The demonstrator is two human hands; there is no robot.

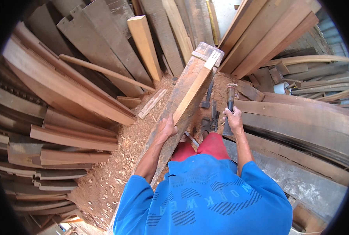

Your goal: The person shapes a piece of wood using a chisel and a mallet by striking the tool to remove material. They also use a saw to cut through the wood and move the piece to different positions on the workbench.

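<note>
A long pale wooden bar [193, 90] lies along a thick, worn work beam [178, 92]. Narrow prongs with slots between them are cut in its far end. My left hand [166, 127] is closed on the bar's near end, pressing it against the beam. To the right of the beam, my right hand [233, 118] grips a chisel [231, 96] with its battered wooden handle end up and its wide blade down. The fingers wrap the chisel's dark middle part. Beside the beam, a dark hammer-like tool [208, 96] rests near the sawdust.
Dark metal tools [213, 119] sit by my feet. Sawdust and chips [116, 168] cover the floor on the left, with a short slotted wood piece [152, 103] on them. Stacked boards [71, 86] crowd the left; planks [268, 35] lean at the back right. Long beams [299, 117] lie right.
</note>
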